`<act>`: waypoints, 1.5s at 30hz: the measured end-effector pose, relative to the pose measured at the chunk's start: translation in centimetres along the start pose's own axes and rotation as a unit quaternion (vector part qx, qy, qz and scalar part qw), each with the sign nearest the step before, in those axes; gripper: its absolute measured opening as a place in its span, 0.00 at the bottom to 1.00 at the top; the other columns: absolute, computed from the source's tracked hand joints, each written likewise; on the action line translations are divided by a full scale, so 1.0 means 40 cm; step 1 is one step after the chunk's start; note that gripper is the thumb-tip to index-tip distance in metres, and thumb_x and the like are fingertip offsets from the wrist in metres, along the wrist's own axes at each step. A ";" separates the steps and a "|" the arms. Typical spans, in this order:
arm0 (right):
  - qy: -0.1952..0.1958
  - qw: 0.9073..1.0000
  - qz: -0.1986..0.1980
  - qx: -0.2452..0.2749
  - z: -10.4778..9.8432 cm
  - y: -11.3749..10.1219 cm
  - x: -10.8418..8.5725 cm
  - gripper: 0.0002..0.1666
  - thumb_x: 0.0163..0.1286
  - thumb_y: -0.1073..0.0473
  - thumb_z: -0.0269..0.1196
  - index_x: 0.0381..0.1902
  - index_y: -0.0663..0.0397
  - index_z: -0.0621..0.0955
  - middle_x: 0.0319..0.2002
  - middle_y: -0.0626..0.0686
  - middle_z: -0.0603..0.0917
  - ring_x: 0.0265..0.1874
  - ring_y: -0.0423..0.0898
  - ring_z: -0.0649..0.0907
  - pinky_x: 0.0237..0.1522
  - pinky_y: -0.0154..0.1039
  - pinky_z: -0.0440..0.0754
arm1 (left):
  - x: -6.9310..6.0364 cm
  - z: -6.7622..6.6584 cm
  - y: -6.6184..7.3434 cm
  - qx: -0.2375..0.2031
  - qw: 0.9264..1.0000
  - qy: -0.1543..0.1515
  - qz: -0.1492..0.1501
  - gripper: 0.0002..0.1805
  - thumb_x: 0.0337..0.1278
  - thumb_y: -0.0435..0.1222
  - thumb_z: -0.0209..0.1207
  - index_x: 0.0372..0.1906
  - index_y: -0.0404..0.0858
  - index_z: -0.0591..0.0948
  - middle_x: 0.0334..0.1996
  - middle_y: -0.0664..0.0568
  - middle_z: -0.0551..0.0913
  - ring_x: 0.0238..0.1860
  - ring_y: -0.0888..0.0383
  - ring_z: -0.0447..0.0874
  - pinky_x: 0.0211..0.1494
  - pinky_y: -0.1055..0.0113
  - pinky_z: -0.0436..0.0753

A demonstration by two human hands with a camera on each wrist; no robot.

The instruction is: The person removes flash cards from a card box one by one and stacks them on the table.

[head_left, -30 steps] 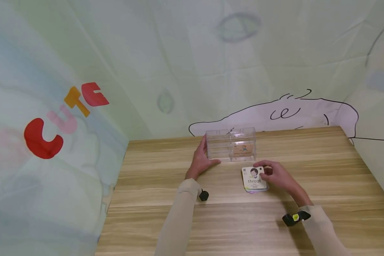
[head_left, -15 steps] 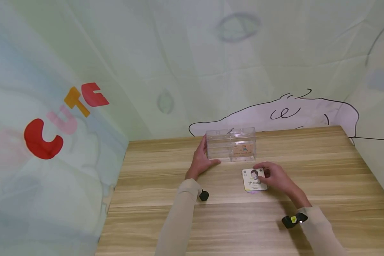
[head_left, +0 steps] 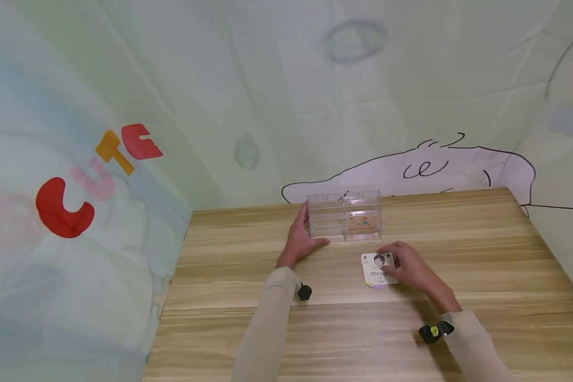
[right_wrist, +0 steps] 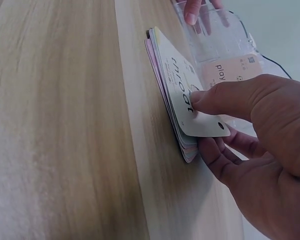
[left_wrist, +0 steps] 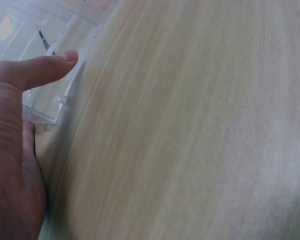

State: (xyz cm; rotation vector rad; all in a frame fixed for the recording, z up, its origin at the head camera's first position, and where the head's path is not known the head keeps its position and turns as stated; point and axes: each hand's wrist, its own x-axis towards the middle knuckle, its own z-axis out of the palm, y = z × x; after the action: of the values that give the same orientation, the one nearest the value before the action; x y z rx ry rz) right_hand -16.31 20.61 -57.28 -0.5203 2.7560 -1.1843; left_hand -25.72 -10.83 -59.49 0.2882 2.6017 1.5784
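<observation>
A clear plastic box with two side-by-side compartments stands near the table's back edge. My left hand holds its left end, the thumb lying over the near edge in the left wrist view; its other fingers are mostly hidden. In front of the box lies a stack of cards with coloured edges. Uppermost is a white "throat" flashcard, with a punched hole at one corner. My right hand pinches this card near that corner, thumb on its face and fingers beneath. In the right wrist view the corner stands slightly raised off the stack.
An orange-brown card with a picture of a figure shows in the box's right compartment. Behind the wooden table hangs a printed cloth, and its folds reach down the left side too.
My right thumb has slid further left over the "throat" card, and the right wrist has shifted slightly left. The stack sits a little straighter under it. My left hand and the box have stayed put.
</observation>
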 end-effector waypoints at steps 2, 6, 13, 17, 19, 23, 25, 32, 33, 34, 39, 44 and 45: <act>0.000 1.000 0.006 -0.005 0.002 0.001 -0.001 0.23 0.59 0.69 0.75 0.54 0.64 0.85 0.43 0.57 0.80 0.32 0.46 0.75 0.28 0.34 0.76 | 0.000 0.000 0.000 0.000 1.000 0.000 0.001 0.73 0.41 0.38 0.84 0.86 0.52 0.44 0.82 0.51 0.55 0.78 0.52 0.61 0.78 0.63 0.63; -0.002 1.000 0.015 -0.009 0.003 0.000 -0.002 0.23 0.60 0.68 0.74 0.54 0.64 0.85 0.44 0.58 0.80 0.33 0.45 0.75 0.28 0.34 0.76 | -0.001 0.001 0.000 0.003 1.000 0.001 -0.002 0.73 0.41 0.38 0.84 0.86 0.53 0.44 0.82 0.51 0.55 0.78 0.52 0.61 0.79 0.63 0.63; -0.003 1.000 0.017 -0.018 0.000 -0.011 -0.004 0.22 0.61 0.69 0.74 0.54 0.65 0.85 0.46 0.60 0.80 0.34 0.47 0.75 0.29 0.35 0.76 | -0.002 0.001 0.002 0.001 1.000 0.002 0.000 0.73 0.41 0.38 0.84 0.86 0.53 0.44 0.82 0.51 0.56 0.78 0.52 0.62 0.79 0.62 0.63; -0.010 0.999 0.030 -0.025 -0.002 -0.017 -0.003 0.22 0.62 0.68 0.73 0.54 0.64 0.85 0.48 0.61 0.80 0.35 0.48 0.76 0.31 0.36 0.77 | -0.001 0.001 0.000 0.003 1.000 0.002 -0.002 0.73 0.41 0.39 0.84 0.86 0.53 0.44 0.82 0.52 0.57 0.78 0.53 0.62 0.79 0.64 0.63; -0.012 0.999 0.033 -0.028 -0.002 -0.019 -0.003 0.21 0.62 0.68 0.73 0.54 0.64 0.85 0.48 0.62 0.80 0.36 0.48 0.76 0.32 0.38 0.77 | -0.001 0.002 0.001 0.003 1.000 0.001 -0.004 0.73 0.41 0.39 0.84 0.86 0.54 0.43 0.82 0.53 0.56 0.78 0.54 0.61 0.78 0.65 0.63; -0.010 0.999 0.037 -0.032 0.000 -0.020 -0.003 0.21 0.62 0.68 0.73 0.54 0.64 0.85 0.49 0.63 0.79 0.37 0.49 0.77 0.34 0.40 0.78 | -0.002 0.001 0.001 0.000 1.000 0.001 -0.006 0.73 0.41 0.39 0.84 0.86 0.54 0.43 0.82 0.53 0.56 0.78 0.54 0.61 0.78 0.66 0.63; -0.008 0.999 0.037 -0.034 0.001 -0.020 -0.004 0.21 0.62 0.68 0.73 0.54 0.64 0.85 0.50 0.64 0.79 0.37 0.49 0.76 0.34 0.40 0.78 | -0.002 0.001 0.001 -0.001 1.000 0.001 -0.005 0.73 0.41 0.39 0.84 0.86 0.54 0.43 0.82 0.52 0.56 0.78 0.54 0.61 0.78 0.65 0.63; -0.002 0.998 0.029 -0.050 0.001 -0.018 -0.005 0.20 0.63 0.66 0.74 0.53 0.64 0.86 0.50 0.63 0.78 0.36 0.48 0.75 0.33 0.39 0.75 | -0.001 0.000 0.003 -0.002 1.000 0.003 -0.004 0.74 0.39 0.38 0.84 0.86 0.54 0.43 0.82 0.51 0.57 0.78 0.52 0.62 0.78 0.64 0.64; -0.001 0.998 0.028 -0.051 0.001 -0.017 -0.005 0.20 0.63 0.66 0.74 0.53 0.64 0.86 0.50 0.63 0.79 0.36 0.48 0.75 0.33 0.39 0.76 | -0.001 0.000 0.003 -0.001 1.000 0.003 -0.005 0.74 0.39 0.38 0.84 0.86 0.54 0.43 0.82 0.51 0.57 0.78 0.52 0.62 0.78 0.64 0.63; 0.000 0.998 0.028 -0.051 0.001 -0.017 -0.005 0.20 0.63 0.66 0.74 0.53 0.64 0.86 0.50 0.63 0.79 0.37 0.48 0.75 0.34 0.39 0.76 | -0.001 -0.001 0.003 -0.001 1.000 0.003 -0.005 0.75 0.38 0.37 0.84 0.86 0.54 0.43 0.82 0.51 0.57 0.78 0.52 0.62 0.78 0.63 0.63; -0.002 0.998 0.038 -0.040 -0.002 -0.018 -0.003 0.23 0.63 0.65 0.74 0.56 0.62 0.84 0.49 0.61 0.79 0.39 0.51 0.76 0.38 0.43 0.79 | -0.001 -0.002 0.002 -0.001 1.000 0.003 -0.006 0.74 0.39 0.38 0.84 0.86 0.53 0.43 0.82 0.51 0.57 0.78 0.52 0.62 0.78 0.63 0.63; 0.003 0.998 0.043 -0.039 -0.012 -0.020 0.000 0.25 0.63 0.63 0.75 0.58 0.61 0.83 0.49 0.60 0.79 0.40 0.51 0.77 0.39 0.43 0.81 | -0.004 -0.003 0.005 -0.002 1.000 0.002 -0.006 0.73 0.40 0.38 0.84 0.86 0.52 0.44 0.82 0.50 0.57 0.78 0.52 0.62 0.78 0.64 0.64; 0.006 0.998 0.040 -0.039 -0.015 -0.020 0.001 0.25 0.64 0.63 0.75 0.58 0.62 0.83 0.50 0.61 0.80 0.40 0.51 0.77 0.39 0.43 0.81 | -0.005 -0.003 0.006 -0.002 1.000 0.001 -0.006 0.73 0.40 0.38 0.84 0.86 0.52 0.44 0.82 0.50 0.57 0.78 0.52 0.62 0.78 0.64 0.64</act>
State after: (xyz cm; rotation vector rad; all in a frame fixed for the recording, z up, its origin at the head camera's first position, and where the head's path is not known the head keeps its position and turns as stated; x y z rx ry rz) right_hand -16.26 20.49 -56.30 -0.4059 2.8148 -1.0692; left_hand -25.53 -10.87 -59.22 0.2709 2.5967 1.5824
